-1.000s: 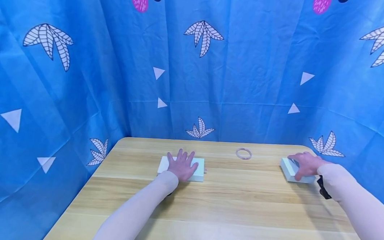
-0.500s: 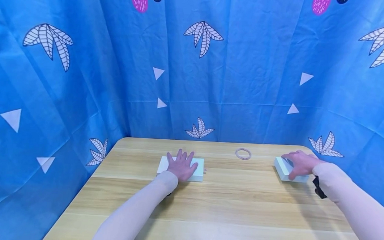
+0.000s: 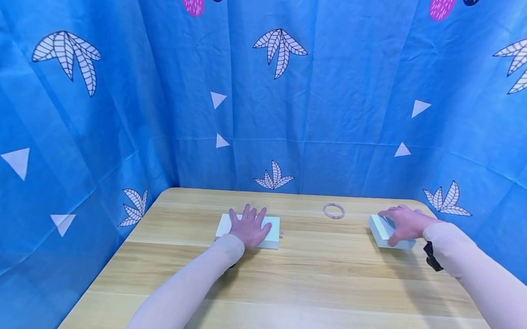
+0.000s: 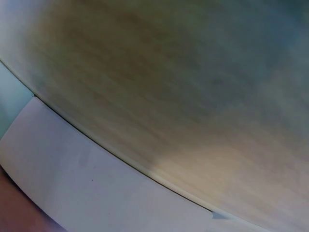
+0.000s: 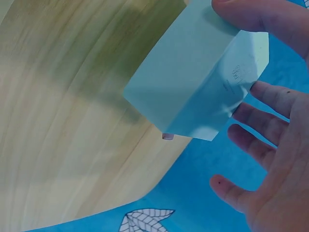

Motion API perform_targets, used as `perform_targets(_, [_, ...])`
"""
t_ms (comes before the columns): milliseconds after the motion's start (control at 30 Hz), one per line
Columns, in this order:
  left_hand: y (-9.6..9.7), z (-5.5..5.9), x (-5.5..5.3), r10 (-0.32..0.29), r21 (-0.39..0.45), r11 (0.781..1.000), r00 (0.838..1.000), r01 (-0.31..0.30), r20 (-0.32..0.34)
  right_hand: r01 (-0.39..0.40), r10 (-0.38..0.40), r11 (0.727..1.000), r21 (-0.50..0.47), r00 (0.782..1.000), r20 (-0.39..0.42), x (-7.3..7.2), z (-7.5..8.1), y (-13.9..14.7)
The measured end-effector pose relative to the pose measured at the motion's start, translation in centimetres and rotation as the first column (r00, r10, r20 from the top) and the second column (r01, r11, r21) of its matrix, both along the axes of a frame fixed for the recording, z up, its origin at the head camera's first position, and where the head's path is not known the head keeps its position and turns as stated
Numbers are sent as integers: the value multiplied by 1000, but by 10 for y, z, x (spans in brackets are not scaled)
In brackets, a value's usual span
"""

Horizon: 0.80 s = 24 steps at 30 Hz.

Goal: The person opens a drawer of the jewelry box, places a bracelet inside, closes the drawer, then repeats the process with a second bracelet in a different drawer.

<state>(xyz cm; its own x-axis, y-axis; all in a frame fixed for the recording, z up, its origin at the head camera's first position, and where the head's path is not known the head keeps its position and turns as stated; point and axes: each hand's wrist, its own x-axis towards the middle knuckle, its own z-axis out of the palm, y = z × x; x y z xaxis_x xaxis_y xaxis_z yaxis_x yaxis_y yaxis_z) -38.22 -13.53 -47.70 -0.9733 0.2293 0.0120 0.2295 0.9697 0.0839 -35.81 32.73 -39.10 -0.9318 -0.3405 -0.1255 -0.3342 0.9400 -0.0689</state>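
My left hand (image 3: 248,230) lies with spread fingers on top of a white and pale mint box (image 3: 274,227) left of the table's middle. The left wrist view shows this box's white side (image 4: 91,169) close up, with a bit of skin in the lower left corner. Far to the right, my right hand (image 3: 407,223) holds a pale mint box (image 3: 378,229) between thumb and fingers. Small faint print marks one face of that box (image 5: 193,82) in the right wrist view. The thumb (image 5: 270,17) rests along one edge and fingertips touch the opposite edge.
A thin pale ring (image 3: 334,211) lies near the back of the wooden table (image 3: 311,276), between the boxes. A small pinkish tip (image 3: 281,234) shows beside the left box, and a similar one (image 5: 167,137) under the right box. Blue patterned cloth (image 3: 339,89) hangs around the table.
My right hand has moved left over the right part of the table, bringing the mint box with it towards the ring. The left hand and its box stay put.
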Motion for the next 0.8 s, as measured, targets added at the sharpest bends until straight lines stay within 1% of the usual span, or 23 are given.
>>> perform_targets(267, [0, -1, -1, 2, -9, 1000, 1000, -2, 2, -28, 28, 999, 15, 999, -17, 1, 4, -14])
perform_targets(467, [0, -2, -2, 2, -5, 1000, 1000, -2, -6, -41, 42, 999, 10, 999, -15, 2, 8, -23])
perform_targets(800, [0, 0, 0, -3, -4, 1000, 1000, 3, -9, -54, 54, 999, 7, 998, -21, 1, 6, -32])
